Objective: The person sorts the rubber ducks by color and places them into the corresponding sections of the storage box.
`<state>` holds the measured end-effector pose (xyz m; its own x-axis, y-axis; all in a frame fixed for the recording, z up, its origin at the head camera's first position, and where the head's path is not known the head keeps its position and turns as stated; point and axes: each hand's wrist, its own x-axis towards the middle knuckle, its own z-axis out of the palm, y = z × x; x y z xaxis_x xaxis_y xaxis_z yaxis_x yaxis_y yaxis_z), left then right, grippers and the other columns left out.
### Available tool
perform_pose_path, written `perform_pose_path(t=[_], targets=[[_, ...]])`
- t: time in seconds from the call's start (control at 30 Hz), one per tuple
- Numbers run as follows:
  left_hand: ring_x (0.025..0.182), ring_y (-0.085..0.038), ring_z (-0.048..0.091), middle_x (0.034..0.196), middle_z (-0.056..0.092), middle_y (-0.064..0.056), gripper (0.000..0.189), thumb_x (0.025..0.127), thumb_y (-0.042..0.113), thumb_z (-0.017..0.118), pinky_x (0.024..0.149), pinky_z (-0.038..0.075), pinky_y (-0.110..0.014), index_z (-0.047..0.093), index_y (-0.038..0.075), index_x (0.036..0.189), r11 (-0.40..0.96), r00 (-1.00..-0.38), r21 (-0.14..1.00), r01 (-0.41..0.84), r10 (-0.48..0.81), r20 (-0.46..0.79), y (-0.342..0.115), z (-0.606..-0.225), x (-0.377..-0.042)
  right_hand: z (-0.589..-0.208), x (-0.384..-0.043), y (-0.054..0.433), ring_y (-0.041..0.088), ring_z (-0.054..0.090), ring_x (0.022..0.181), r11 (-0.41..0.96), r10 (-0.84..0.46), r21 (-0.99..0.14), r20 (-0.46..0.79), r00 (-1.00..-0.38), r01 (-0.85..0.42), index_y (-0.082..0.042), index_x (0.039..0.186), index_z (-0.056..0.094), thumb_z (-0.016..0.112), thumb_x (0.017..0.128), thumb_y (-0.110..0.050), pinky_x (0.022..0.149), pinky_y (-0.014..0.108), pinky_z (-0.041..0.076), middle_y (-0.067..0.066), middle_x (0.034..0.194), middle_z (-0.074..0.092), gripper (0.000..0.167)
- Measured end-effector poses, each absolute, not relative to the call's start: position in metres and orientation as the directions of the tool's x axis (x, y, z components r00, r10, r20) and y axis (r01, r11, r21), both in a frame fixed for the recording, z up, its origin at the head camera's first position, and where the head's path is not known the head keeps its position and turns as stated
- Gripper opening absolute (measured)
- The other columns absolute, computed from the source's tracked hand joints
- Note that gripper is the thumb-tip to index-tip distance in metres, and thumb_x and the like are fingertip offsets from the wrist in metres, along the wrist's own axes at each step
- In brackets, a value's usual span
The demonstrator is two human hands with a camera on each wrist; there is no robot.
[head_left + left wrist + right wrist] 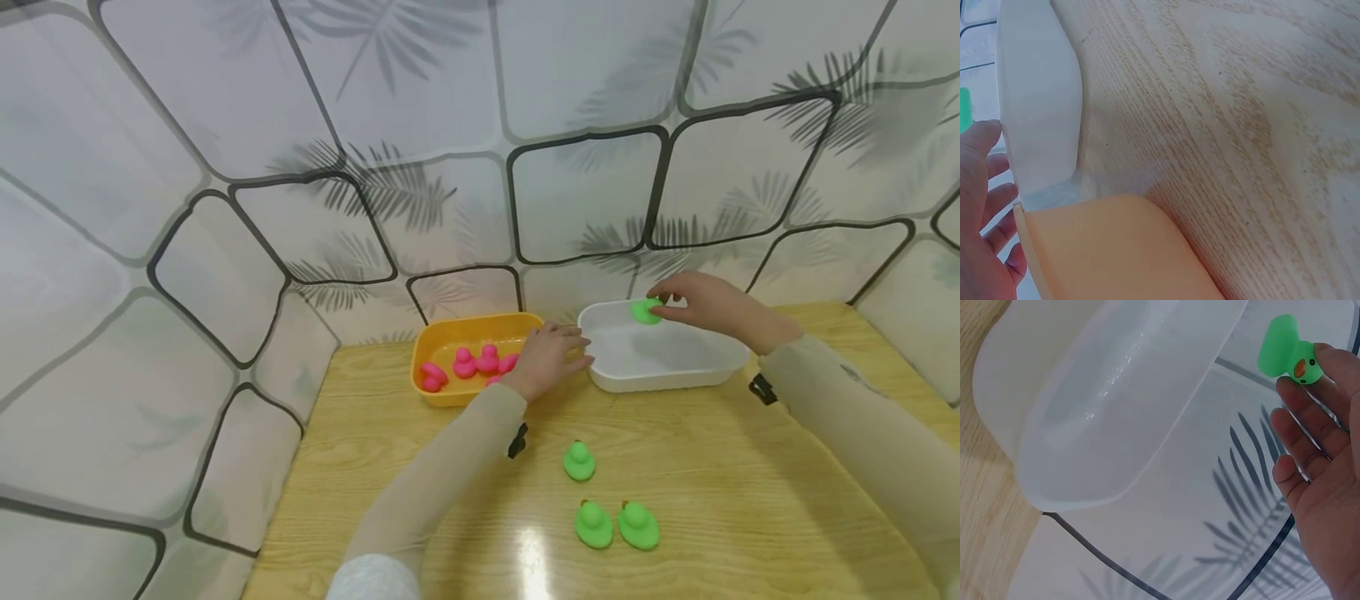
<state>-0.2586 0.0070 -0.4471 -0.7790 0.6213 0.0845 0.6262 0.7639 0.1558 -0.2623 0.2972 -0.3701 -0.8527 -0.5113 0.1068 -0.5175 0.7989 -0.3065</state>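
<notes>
My right hand (697,304) pinches a green rubber duck (645,312) by its head, between thumb and fingertips. In the head view it shows over the far side of the white bin (660,383); in the right wrist view the duck (1282,353) appears above the bin's rim (1166,440). Fingers loosely extended, my left hand (546,360) lies over the right end of the orange bin (450,400). Its fingertips reach the white bin's left rim. Several pink ducks (465,363) lie in the orange bin, some partly hidden by that hand.
Nearer on the wooden table (360,500) stand three green ducks: one (579,462) behind, and a left one (594,525) and right one (639,527) in front. A patterned wall (450,208) rises right behind both bins and along the left side.
</notes>
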Motion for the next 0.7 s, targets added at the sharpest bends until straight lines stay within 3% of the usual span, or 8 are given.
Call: perform_pose_path(t=[0.47, 0.7], targets=[[0.134, -0.022, 0.050, 0.151, 0.059, 0.002, 0.041, 0.106, 0.046, 0.059, 0.108, 0.045, -0.046, 0.069, 0.024, 0.139, 0.765, -0.781, 0.163, 0.623, 0.618, 0.086, 0.007, -0.445, -0.256, -0.365, -0.276, 0.288, 0.030, 0.067, 0.096, 0.820, -0.485, -0.292, 0.102, -0.868, -0.492, 0.001, 0.124, 0.071, 0.073, 0.100, -0.025, 0.081, 0.053, 0.054, 0.014, 0.109, 0.072, 0.036], [0.132, -0.022, 0.051, 0.150, 0.060, 0.002, 0.041, 0.106, 0.046, 0.059, 0.106, 0.046, -0.045, 0.069, 0.024, 0.139, 0.759, -0.775, 0.163, 0.631, 0.625, 0.092, 0.007, -0.446, -0.256, -0.369, -0.280, 0.284, 0.027, 0.068, 0.089, 0.789, -0.532, -0.275, 0.142, -0.835, -0.549, -0.001, 0.122, 0.073, 0.074, 0.099, -0.020, 0.076, 0.050, 0.055, 0.012, 0.106, 0.074, 0.030]])
